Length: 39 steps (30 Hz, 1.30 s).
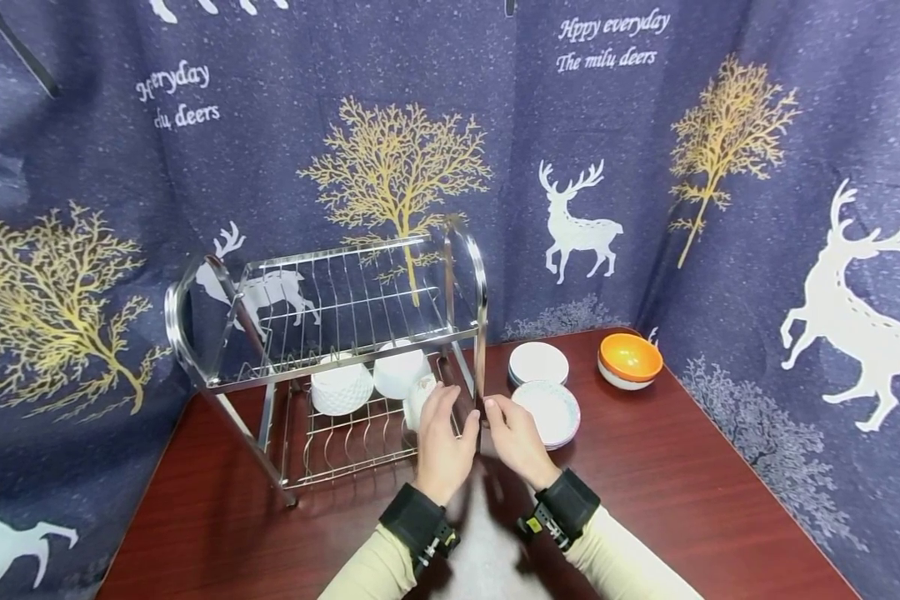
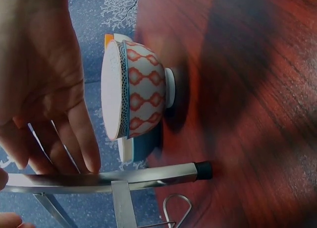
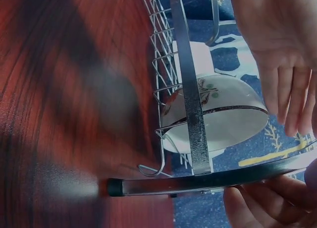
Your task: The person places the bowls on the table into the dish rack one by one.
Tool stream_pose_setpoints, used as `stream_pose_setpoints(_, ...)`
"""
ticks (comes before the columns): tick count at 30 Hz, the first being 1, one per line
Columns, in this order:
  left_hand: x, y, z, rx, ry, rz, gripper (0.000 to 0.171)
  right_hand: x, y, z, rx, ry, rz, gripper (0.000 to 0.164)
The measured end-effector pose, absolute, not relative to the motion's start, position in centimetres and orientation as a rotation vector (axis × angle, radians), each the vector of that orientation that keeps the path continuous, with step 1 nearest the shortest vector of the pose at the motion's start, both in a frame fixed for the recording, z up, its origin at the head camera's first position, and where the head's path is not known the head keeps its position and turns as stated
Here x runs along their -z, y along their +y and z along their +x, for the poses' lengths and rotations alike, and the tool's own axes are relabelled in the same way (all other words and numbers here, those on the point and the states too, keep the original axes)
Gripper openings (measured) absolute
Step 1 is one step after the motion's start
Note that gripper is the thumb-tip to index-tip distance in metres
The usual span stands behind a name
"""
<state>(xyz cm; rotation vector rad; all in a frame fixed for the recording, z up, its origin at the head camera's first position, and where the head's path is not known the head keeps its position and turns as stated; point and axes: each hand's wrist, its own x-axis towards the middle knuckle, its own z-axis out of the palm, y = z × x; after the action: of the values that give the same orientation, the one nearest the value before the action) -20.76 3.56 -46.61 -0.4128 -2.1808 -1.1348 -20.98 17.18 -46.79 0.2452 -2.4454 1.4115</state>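
Note:
In the head view my left hand point(image 1: 444, 446) is beside a white bowl point(image 1: 420, 402) in the metal dish rack's point(image 1: 375, 350) lower tier. The right wrist view shows this bowl point(image 3: 225, 124) standing tilted behind the rack's side bar, with a dark rim line and a floral print. My left fingers point(image 3: 285, 89) lie fairly straight close to its edge; contact is unclear. My right hand point(image 1: 521, 437) is at the rack's front right post point(image 1: 481, 358), its fingertips point(image 2: 91, 161) at the post. Its fingers look extended in the left wrist view.
Two more white bowls point(image 1: 341, 387) point(image 1: 397, 371) stand upside down in the lower tier. Right of the rack are stacked pale bowls point(image 1: 538, 367), red-patterned bowls point(image 1: 547, 410) and an orange bowl point(image 1: 630, 357) in a white one. A deer-printed curtain point(image 1: 630, 150) hangs behind the table point(image 1: 690, 483).

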Motion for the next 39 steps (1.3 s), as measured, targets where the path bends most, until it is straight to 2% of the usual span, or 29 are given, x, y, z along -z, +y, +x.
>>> stream_pose_setpoints(8, 46.4, 4.1, -20.5, 1.246, -2.183, -0.374, 0.036, 46.6, 17.2, -20.8, -1.445, -2.443, 0.219, 0.02)
stream_pose_setpoints(22, 45.9, 5.1, -20.2, 1.704, -2.26, -0.194, 0.03, 45.9, 17.6, -20.7, -1.43, -2.484, 0.234, 0.023)
stream_pose_setpoints(39, 46.8, 6.0, -20.9, 1.805, -2.119, -0.135, 0.019, 44.9, 22.3, -21.6, -1.165, -2.492, 0.174, 0.016)
